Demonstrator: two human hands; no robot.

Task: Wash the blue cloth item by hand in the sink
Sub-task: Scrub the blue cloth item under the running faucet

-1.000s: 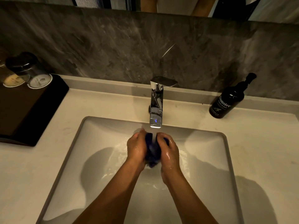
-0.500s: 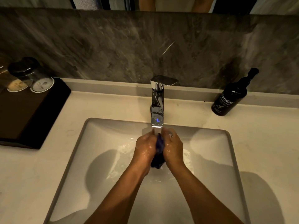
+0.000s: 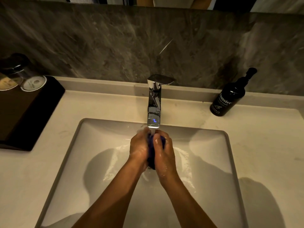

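Observation:
A dark blue cloth (image 3: 151, 153) is bunched into a narrow wad and pressed between my two palms over the white rectangular sink (image 3: 98, 142). My left hand (image 3: 139, 147) grips its left side and my right hand (image 3: 164, 153) grips its right side; both are wet and closed on it. Most of the cloth is hidden between the hands. The chrome faucet (image 3: 154, 102) stands just behind, and its stream of water falls onto the top of the cloth and my fingers.
A black pump bottle of hand wash (image 3: 227, 97) stands on the counter at the back right. At the left sits a dark tray (image 3: 24, 112) with upturned glasses (image 3: 31, 79). A grey stone backsplash runs behind; pale countertop surrounds the basin.
Both hands have stayed closed on the cloth under the running water, rubbing it, and shifted slightly up towards the spout. The view has tilted a little.

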